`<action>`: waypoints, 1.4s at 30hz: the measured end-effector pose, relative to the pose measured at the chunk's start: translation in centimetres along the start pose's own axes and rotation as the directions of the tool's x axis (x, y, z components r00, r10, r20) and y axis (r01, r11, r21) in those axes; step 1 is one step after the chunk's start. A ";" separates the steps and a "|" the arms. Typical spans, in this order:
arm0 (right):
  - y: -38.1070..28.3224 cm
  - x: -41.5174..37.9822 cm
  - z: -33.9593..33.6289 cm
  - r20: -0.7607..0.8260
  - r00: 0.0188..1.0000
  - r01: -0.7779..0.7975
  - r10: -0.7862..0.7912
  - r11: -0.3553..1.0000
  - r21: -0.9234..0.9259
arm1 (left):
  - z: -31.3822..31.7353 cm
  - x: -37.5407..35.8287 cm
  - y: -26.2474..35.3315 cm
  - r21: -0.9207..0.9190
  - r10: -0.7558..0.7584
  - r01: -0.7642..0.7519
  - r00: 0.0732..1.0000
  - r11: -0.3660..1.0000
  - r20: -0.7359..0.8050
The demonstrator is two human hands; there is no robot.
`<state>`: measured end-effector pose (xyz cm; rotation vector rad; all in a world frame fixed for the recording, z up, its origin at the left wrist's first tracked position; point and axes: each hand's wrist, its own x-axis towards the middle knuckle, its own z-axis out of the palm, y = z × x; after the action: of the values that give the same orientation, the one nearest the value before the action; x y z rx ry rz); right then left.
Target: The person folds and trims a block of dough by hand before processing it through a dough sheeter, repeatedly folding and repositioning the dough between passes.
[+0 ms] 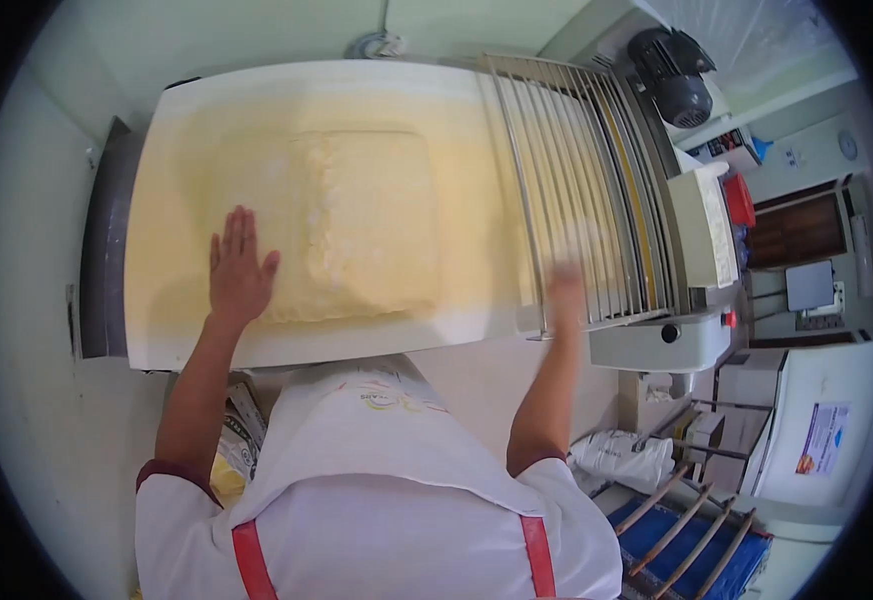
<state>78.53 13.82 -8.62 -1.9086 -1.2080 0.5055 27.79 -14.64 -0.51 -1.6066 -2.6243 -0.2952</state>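
Note:
My left hand [242, 270] lies flat with its fingers stretched out, at the left edge of a folded sheet of pale yellow dough [377, 220]. The dough rests on the white belt [467, 120] of a machine and has a rough seam near its middle. Over at the metal guard bars [547, 130], my right hand [567, 275] is smeared by motion, so its fingers cannot be made out. Whether it touches the bars is unclear.
A black motor [672, 75] and a grey housing [657, 343] with a red button are at the right end. Lower right, a white plastic bag [622, 458] lies beside a rack with wooden bars [672, 530]. A metal edge [107, 240] bounds the left end.

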 end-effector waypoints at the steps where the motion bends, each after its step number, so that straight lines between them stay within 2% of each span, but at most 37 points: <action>1: -2.6 -4.3 0.1 0.280 0.958 0.071 -0.059 0.997 -0.034 | 0.0 0.1 0.1 -0.015 -0.009 0.009 1.000 1.000 0.008; 2: -5.6 -6.4 -1.1 0.382 0.921 0.053 -0.070 0.997 0.056 | 0.0 0.5 0.2 -0.031 -0.008 0.008 1.000 0.999 -0.006; 3: -8.3 -6.3 -3.6 0.384 0.919 0.026 -0.085 0.987 0.156 | 0.0 0.4 0.3 -0.044 -0.014 0.014 1.000 0.999 -0.010; 5: -13.1 -2.6 -10.0 0.185 0.970 0.083 -0.161 0.925 0.370 | -0.1 0.0 0.2 -0.047 -0.015 0.015 1.000 0.999 -0.001; 7: -16.1 0.7 -16.1 -0.103 0.936 0.335 -0.336 0.764 0.552 | -0.1 0.3 0.3 -0.048 -0.011 0.011 1.000 0.999 -0.001; 8: -15.8 2.1 -17.6 -0.329 0.872 0.482 -0.363 0.755 0.445 | -0.1 0.6 0.2 -0.062 -0.015 0.016 1.000 0.998 0.012; 9: -15.5 3.6 -19.0 -0.537 0.759 0.576 -0.369 0.764 0.290 | 0.0 0.7 -0.1 -0.078 -0.023 0.025 0.999 0.997 0.027; 10: -15.1 3.8 -18.4 -0.707 0.493 0.663 -0.508 0.745 -0.072 | 0.0 0.9 -0.5 -0.092 -0.029 0.033 0.999 0.995 0.043; 11: -12.6 4.3 -17.0 -0.697 0.513 0.599 -0.502 0.790 -0.128 | 0.2 1.5 -1.0 -0.129 -0.037 0.038 0.999 0.991 0.006; 12: -9.0 3.9 -14.5 -0.586 0.657 0.495 -0.474 0.858 -0.139 | 0.5 2.3 -1.8 -0.166 -0.053 0.048 0.998 0.985 -0.025; 13: -4.8 3.1 -11.9 -0.345 0.829 0.374 -0.440 0.895 -0.242 | 0.7 3.2 -2.7 -0.202 -0.069 0.057 0.996 0.978 -0.055; 14: -2.3 0.8 -9.3 -0.046 0.910 0.370 -0.411 0.858 -0.356 | 0.7 4.5 -3.8 -0.291 -0.129 0.104 0.989 0.951 -0.069; 15: -3.9 -2.6 -7.4 0.209 0.897 0.438 -0.388 0.838 -0.325 | 0.6 5.8 -4.9 -0.375 -0.193 0.152 0.978 0.914 -0.074; 16: -10.3 -6.6 -6.1 0.314 0.889 0.374 -0.333 0.924 -0.076 | 0.9 7.1 -6.2 -0.453 -0.257 0.196 0.963 0.870 -0.078; 17: -15.8 -8.4 -4.4 0.422 0.857 0.247 -0.296 0.954 0.168 | 1.6 8.5 -7.5 -0.518 -0.362 0.306 0.932 0.798 -0.007; 19: -18.4 -7.7 -2.3 0.271 0.913 0.157 -0.304 0.877 0.454 | 2.2 11.3 -9.8 -0.608 -0.528 0.499 0.836 0.618 0.149; 21: -19.3 -6.0 3.5 0.344 0.694 0.542 -0.632 0.774 0.329 | 1.9 13.7 -10.5 -0.630 -0.555 0.602 0.773 0.490 0.308; 23: -21.7 -7.6 11.1 0.565 0.590 0.539 -0.577 0.802 0.256 | 1.9 16.0 -11.5 -0.638 -0.512 0.689 0.707 0.343 0.488; 24: -23.0 -9.0 14.7 0.668 0.519 0.544 -0.534 0.809 0.223 | 2.6 16.9 -12.4 -0.633 -0.457 0.730 0.669 0.256 0.586; 25: -24.6 -10.2 17.4 0.737 0.521 0.537 -0.431 0.836 0.110 | 2.7 17.3 -13.5 -0.617 -0.397 0.769 0.625 0.165 0.672; 28: -26.5 -9.7 21.8 0.819 0.565 0.223 -0.100 0.974 -0.035 | 0.8 17.7 -12.1 -0.663 -0.339 0.736 0.594 -0.134 0.729; 29: -27.0 -9.4 22.4 0.833 0.549 0.183 -0.067 0.982 -0.042 | 0.3 17.8 -12.0 -0.657 -0.302 0.735 0.597 -0.168 0.744; 30: -26.7 -8.2 23.8 0.843 0.529 0.070 0.099 0.985 -0.159 | 0.0 17.9 -11.9 -0.645 -0.257 0.738 0.596 -0.199 0.761; 31: -28.7 -8.3 23.0 0.887 0.423 -0.046 0.188 0.981 -0.186 | -0.2 18.1 -11.9 -0.630 -0.207 0.743 0.596 -0.227 0.776; 32: -30.8 -8.4 22.2 0.912 0.307 -0.151 0.274 0.960 -0.237 | -0.4 18.2 -11.8 -0.674 -0.239 0.719 0.633 -0.170 0.736; 34: -31.8 -8.4 21.5 0.971 0.190 -0.121 0.148 0.984 -0.127 | -0.3 17.7 -11.4 -0.734 -0.287 0.678 0.695 -0.044 0.659; 37: -28.6 -10.2 22.0 0.939 0.322 -0.166 -0.119 0.970 0.180 | 0.4 15.6 -10.3 -0.871 -0.359 0.490 0.808 -0.030 0.467; 40: -30.2 -10.6 20.9 0.926 0.377 -0.158 0.016 0.986 0.048 | 0.0 15.9 -9.9 -0.815 -0.292 0.564 0.763 -0.136 0.577; 41: -29.9 -9.5 20.0 0.916 0.290 0.040 -0.278 0.960 0.278 | 0.1 16.1 -9.9 -0.794 -0.300 0.587 0.737 -0.161 0.606; 42: -29.8 -8.9 19.4 0.874 0.246 0.130 -0.419 0.908 0.399 | 0.2 16.4 -10.0 -0.777 -0.307 0.605 0.716 -0.175 0.627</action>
<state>44.35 20.56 2.86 -0.9646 -2.0496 1.6794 11.42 -4.64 0.24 -0.2335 -3.0682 -2.7174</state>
